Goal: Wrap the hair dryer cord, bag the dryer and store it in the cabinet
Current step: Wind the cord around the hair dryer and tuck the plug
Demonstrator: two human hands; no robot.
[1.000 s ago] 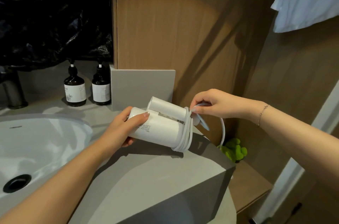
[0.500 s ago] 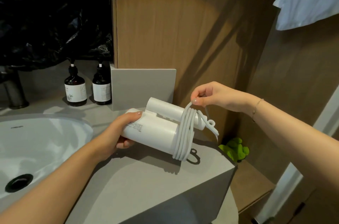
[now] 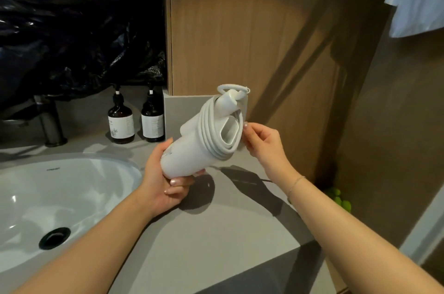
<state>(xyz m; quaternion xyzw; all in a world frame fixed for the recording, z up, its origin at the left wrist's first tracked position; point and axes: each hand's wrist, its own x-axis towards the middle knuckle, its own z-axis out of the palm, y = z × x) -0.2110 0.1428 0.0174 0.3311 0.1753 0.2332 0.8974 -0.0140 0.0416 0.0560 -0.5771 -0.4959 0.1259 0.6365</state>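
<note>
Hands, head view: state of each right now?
Left hand: grips the hair dryer barrel.
Right hand: fingers pinch the wrapped cord.

A grey countertop (image 3: 216, 233) carries two dark pump bottles (image 3: 120, 125) (image 3: 152, 123) and a white basin (image 3: 60, 192).

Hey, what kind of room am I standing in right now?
Most likely a bathroom, perhaps a hotel one: a white washbasin set in a grey counter, two amber pump bottles behind it, and a white hair dryer in your hands.
</note>
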